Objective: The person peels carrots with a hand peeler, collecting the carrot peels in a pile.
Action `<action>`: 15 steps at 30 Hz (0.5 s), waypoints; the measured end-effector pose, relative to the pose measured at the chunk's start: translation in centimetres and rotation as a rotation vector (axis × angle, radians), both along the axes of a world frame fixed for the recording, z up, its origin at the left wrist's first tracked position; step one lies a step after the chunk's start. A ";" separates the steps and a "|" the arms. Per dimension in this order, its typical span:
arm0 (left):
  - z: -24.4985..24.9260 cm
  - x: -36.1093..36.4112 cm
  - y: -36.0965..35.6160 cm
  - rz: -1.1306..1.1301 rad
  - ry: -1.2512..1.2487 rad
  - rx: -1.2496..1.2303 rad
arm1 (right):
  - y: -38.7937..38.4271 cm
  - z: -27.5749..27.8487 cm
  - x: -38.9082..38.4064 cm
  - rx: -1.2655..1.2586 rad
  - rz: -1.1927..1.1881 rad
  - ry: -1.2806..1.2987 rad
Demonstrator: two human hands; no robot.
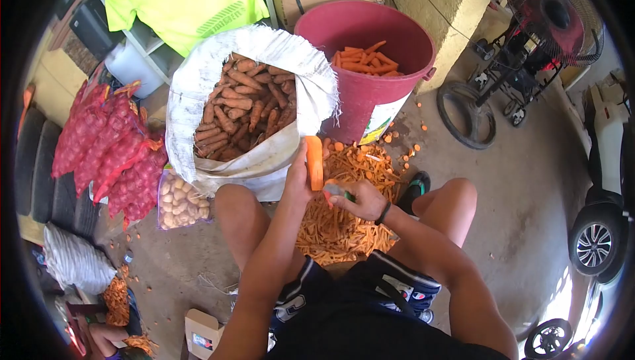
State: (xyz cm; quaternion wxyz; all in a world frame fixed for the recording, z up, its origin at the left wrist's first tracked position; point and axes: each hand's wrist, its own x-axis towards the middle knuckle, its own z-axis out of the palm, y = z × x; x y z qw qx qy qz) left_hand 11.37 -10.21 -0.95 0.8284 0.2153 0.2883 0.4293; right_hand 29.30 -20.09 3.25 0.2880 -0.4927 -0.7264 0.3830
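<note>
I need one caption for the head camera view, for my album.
Left hand holds a peeled carrot, right hand a small tool, above orange peelings.

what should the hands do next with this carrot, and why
Probably one more short stroke with the tool in the right hand: the left hand holds the carrot raised, the tool is close to its near end, and a heap of peelings lies below.

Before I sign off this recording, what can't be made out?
All in the head view:
- tool in the right hand: type unclear, small and partly covered by fingers
- bottom of the red bin: hidden by its wall and contents
- sack's depths: covered by the top carrots
- other person: mostly cut off at lower left
</note>
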 end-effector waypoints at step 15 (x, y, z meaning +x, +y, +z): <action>0.6 1.9 -1.3 -0.611 0.532 0.220 | -0.5 -5.6 11.3 0.011 -0.536 -0.130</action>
